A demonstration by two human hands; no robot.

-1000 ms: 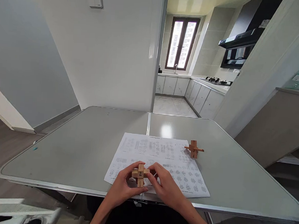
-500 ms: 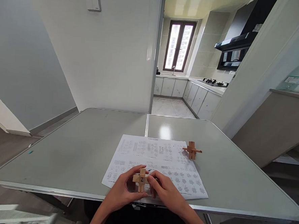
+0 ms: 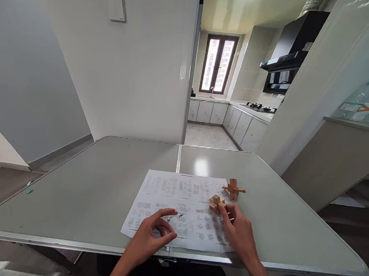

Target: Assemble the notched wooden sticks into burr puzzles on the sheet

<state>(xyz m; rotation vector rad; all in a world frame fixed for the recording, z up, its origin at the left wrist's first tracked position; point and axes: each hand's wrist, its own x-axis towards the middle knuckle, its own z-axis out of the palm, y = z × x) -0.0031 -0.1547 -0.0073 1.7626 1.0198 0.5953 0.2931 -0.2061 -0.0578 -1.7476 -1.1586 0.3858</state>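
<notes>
My right hand (image 3: pixel 238 232) has its fingertips on a light wooden cross puzzle (image 3: pixel 216 202), which sits on the right part of a printed instruction sheet (image 3: pixel 180 208). Just beyond it, touching or nearly so, lies a darker wooden cross puzzle (image 3: pixel 233 190) at the sheet's far right corner. My left hand (image 3: pixel 150 238) rests on the sheet's near left part with fingers spread and curled, holding nothing.
The sheet lies on a grey folding table (image 3: pixel 107 179) with a metal rim and a centre seam. A small teal speck (image 3: pixel 29 191) sits near the table's left edge. Beyond the table are a white wall and a kitchen doorway (image 3: pixel 215 98).
Both hands held the light puzzle near the front edge. My right hand has carried it right and forward, beside the darker puzzle. My left hand let go and stays on the sheet.
</notes>
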